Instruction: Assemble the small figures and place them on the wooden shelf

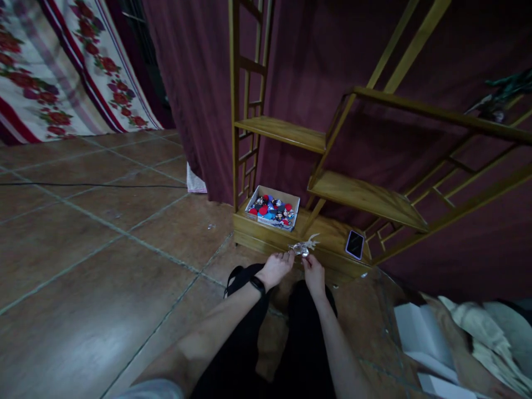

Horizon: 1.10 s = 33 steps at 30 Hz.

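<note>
Just in front of the low wooden shelf, my left hand (279,269) and my right hand (314,275) are close together with bent fingers. Both pinch a small shiny, silvery or clear piece (300,249), perhaps crinkled plastic; its exact kind is too small to make out. A pale, branch-shaped part (311,241) sticks out of it toward the upper right. Behind my left hand, an open cardboard box (296,213) stands on the shelf's base. Red, blue and dark small pieces (266,209) fill it.
The wooden shelf unit (282,132) rises ahead, its boards at several heights. A phone or tablet with a light purple edge (354,244) lies on its base. White boxes (424,335) and pale cloth (482,330) lie at lower right. A black cable (95,184) crosses the tiled floor.
</note>
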{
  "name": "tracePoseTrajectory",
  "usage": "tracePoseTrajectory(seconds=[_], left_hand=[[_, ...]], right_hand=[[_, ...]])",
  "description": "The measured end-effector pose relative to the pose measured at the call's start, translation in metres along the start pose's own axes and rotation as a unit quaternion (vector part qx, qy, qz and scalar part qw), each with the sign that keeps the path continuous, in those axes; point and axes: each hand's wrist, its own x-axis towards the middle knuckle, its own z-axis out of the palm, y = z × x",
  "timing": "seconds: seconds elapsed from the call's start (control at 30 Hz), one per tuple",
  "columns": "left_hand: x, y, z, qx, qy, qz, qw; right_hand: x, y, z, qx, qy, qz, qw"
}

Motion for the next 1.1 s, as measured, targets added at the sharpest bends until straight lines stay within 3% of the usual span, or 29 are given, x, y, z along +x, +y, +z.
tracePoseTrajectory(seconds=[0.33, 1.1], left_hand=[[0.002, 0.000, 0.007, -0.005, 0.009, -0.003, 1.000], [-0.001, -0.004, 0.001, -0.002, 0.019, 0.014, 1.000]], right_hand=[[-0.002, -0.004, -0.001, -0.009, 0.005, -0.008, 1.000], [-0.005, -0.010, -0.002, 0.033, 0.010, -0.004, 0.999]])
